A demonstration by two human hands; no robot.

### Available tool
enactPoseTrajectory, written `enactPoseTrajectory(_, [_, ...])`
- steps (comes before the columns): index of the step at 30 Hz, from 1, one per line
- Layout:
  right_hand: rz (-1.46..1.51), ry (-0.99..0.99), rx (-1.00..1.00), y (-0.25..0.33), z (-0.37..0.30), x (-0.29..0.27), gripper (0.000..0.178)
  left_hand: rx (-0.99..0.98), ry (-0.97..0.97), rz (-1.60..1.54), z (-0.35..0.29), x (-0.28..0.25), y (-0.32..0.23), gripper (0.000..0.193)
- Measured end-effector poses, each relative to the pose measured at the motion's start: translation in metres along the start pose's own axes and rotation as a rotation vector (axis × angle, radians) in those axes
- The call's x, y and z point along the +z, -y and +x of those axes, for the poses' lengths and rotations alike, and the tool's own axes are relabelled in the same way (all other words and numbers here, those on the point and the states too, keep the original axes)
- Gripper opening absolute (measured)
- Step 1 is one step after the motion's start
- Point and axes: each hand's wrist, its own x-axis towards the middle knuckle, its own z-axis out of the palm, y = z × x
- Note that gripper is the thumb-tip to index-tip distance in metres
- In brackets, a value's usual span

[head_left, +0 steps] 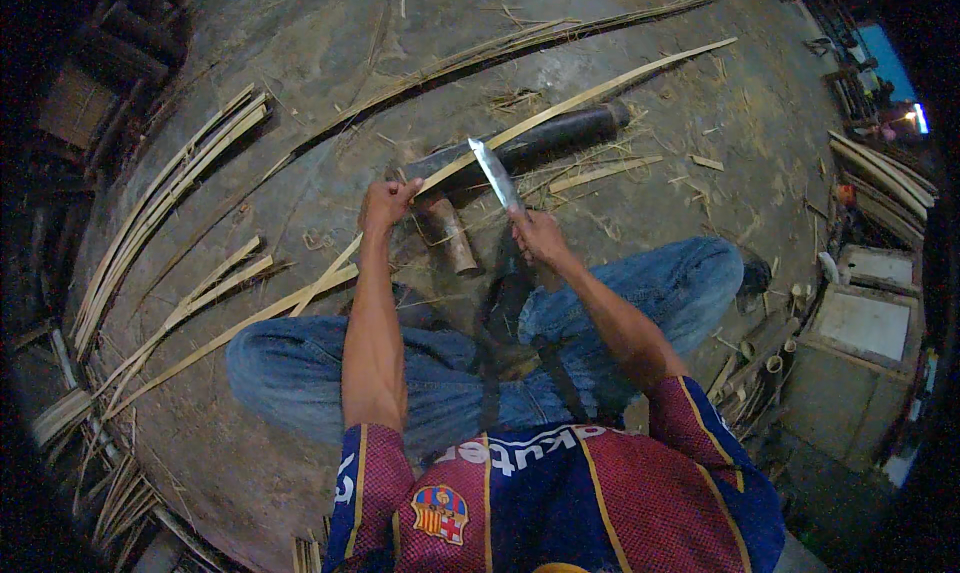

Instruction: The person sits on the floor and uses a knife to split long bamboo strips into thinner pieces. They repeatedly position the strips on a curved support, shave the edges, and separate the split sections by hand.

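My left hand [386, 207] is closed on a long, pale bamboo strip [590, 94], which slants away to the far right. My right hand [541, 237] grips a knife [493, 173] with a broad, shiny blade. The blade's tip lies close to the strip; whether they touch I cannot tell. Under the strip, a dark, thick cylindrical piece [570, 136] lies on the floor. Between my hands and nearer to me is a short brown wooden cylinder [457, 243], its far end partly hidden.
Split bamboo strips [185, 188] lie bundled at the left, with more strips [215, 295] nearer my left knee. A long thin bundle [480, 63] stretches across the floor farther off. Shavings [625, 163] litter the right side. A box-like thing [865, 323] stands at the far right.
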Motion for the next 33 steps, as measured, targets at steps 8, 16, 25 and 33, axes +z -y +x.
enactPoseTrajectory(8, [0.029, -0.025, 0.113, 0.015, -0.005, 0.003, 0.056, 0.001, -0.03, 0.069, 0.01, 0.007, 0.016, 0.053])
enactPoseTrajectory(16, [0.15, -0.05, 0.096, -0.008, 0.003, 0.01, 0.056, -0.001, -0.038, 0.059, 0.003, 0.007, 0.002, 0.052])
enactPoseTrajectory(25, [0.077, -0.152, 0.026, 0.007, 0.001, 0.004, 0.051, 0.246, 0.008, -0.031, -0.007, 0.001, -0.005, 0.034])
enactPoseTrajectory(33, [-0.596, -0.59, -0.486, 0.024, 0.004, -0.049, 0.032, 0.375, -0.305, 0.107, -0.027, 0.03, -0.016, 0.027])
